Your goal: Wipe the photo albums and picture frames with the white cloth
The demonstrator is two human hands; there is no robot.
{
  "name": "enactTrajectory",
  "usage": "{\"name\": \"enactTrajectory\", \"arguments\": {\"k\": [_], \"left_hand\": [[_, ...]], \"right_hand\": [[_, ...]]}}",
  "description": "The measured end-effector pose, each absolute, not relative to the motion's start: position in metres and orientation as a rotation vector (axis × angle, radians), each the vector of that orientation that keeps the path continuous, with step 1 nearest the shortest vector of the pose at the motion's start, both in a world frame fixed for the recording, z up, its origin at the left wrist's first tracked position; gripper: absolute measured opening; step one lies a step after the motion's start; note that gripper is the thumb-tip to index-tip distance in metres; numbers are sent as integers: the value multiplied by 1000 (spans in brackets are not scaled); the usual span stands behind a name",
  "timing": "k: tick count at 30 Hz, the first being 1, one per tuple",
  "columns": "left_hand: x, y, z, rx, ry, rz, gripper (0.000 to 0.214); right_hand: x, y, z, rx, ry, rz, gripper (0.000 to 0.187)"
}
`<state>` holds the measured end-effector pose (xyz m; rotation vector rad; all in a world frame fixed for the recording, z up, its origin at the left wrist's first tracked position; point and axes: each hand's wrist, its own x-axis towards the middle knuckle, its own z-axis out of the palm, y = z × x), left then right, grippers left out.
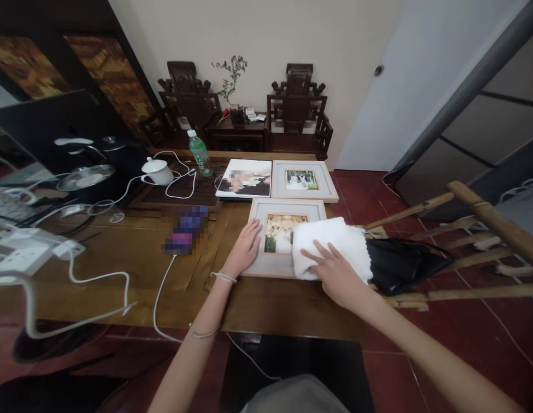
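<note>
A light wooden picture frame (266, 215) lies flat on the wooden table (120, 264) in front of me. My left hand (245, 246) rests flat on the frame's left edge, fingers stretched out. My right hand (337, 272) presses down on a folded white towel (335, 241) that covers the frame's right side, fingers spread on the cloth. Two more pictures lie further back: a white-framed photo (303, 180) and an unframed print (245, 178).
A green bottle (199, 153), a white teapot (156, 171), white cables (163, 298), a power strip (20, 258) and a kettle (88, 175) crowd the table's left. A black bag (404, 261) rests on a bamboo chair (485, 229) at right. Dark carved chairs stand by the far wall.
</note>
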<state>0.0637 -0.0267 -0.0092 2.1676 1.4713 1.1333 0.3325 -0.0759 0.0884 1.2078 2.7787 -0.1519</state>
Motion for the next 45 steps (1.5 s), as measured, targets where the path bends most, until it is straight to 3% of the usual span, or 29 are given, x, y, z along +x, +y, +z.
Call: {"name": "enactTrajectory", "arguments": {"k": [13, 24, 31, 45], "left_hand": [[61, -25, -10, 2123, 1480, 1138, 38], [61, -27, -10, 2168, 1467, 1118, 38], [61, -27, -10, 2185, 1467, 1108, 37], [60, -26, -10, 2199, 1466, 1090, 37]], "right_hand": [[252, -63, 67, 909, 3005, -93, 37], [321, -71, 81, 1107, 2875, -216, 53], [352, -69, 85, 1214, 2884, -152, 50], [342, 18, 72, 1330, 2886, 49, 52]]}}
